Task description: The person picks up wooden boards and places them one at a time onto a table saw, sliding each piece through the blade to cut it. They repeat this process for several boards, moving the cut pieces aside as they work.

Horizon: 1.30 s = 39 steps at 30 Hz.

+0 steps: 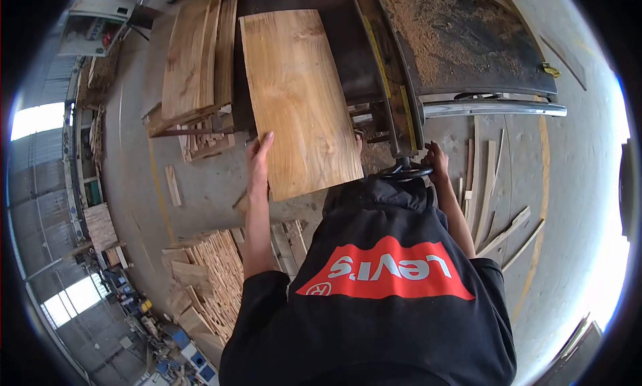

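A wide, light-brown wooden board (pixel 297 98) lies lengthwise in front of me, its near end reaching past the machine's edge. My left hand (pixel 259 160) grips the board's left edge near this end, thumb on top and the other fingers hidden beneath. At the front of the machine is a dark handwheel (pixel 401 174), close to my waist. My right hand (pixel 436 161) is at the wheel's right side with curled fingers, seemingly on its rim. A small skin-coloured patch shows by the board's right edge; I cannot make out what it is.
Several boards (pixel 190 58) are stacked left of the held board. A machine rail with a yellow strip (pixel 384 71) runs along its right. Beyond lies a dark table (pixel 481 71) with sawdust and a metal bar (pixel 495 108). Wood strips (pixel 217 272) and offcuts (pixel 491 178) cover parts of the floor.
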Each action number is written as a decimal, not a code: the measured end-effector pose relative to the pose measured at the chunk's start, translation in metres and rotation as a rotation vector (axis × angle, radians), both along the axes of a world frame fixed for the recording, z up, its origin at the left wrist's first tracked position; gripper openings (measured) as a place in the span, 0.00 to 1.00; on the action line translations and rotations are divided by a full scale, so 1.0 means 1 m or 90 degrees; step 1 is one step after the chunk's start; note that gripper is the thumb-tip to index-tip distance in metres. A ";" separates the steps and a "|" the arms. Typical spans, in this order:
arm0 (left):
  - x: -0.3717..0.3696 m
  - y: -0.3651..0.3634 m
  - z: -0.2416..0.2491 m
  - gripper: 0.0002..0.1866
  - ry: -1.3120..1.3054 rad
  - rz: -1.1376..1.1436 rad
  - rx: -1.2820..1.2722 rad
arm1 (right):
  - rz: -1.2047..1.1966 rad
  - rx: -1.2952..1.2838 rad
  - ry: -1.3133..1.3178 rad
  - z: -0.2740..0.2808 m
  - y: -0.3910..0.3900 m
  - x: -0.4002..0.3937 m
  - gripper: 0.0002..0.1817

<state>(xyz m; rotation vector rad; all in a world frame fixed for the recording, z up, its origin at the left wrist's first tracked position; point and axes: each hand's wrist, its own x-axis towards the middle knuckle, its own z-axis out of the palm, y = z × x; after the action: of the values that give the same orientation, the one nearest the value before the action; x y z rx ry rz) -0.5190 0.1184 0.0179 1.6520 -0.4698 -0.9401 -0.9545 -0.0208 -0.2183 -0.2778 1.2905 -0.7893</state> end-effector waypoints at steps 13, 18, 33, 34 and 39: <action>0.016 0.013 0.049 0.13 -0.280 0.013 -0.042 | 0.043 -0.027 -0.004 -0.019 -0.008 -0.007 0.23; -0.004 -0.025 0.101 0.10 -0.626 -0.084 0.098 | 0.044 0.002 -0.003 -0.021 -0.013 -0.007 0.21; -0.073 -0.046 -0.058 0.51 -0.906 -0.066 0.240 | 0.069 -0.055 0.065 -0.014 -0.011 0.004 0.21; -0.073 -0.034 -0.065 0.52 -0.949 -0.037 0.323 | 0.067 -0.045 0.067 -0.009 -0.008 0.002 0.21; -0.063 -0.037 -0.082 0.54 -0.785 0.025 0.330 | 0.077 -0.039 0.073 -0.008 -0.008 0.002 0.21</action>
<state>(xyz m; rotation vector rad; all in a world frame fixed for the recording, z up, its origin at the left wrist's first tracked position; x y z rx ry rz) -0.5821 0.0817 -0.0641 2.6090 -1.0457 0.1426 -0.9524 -0.0288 -0.2267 -0.4514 1.3450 -0.7186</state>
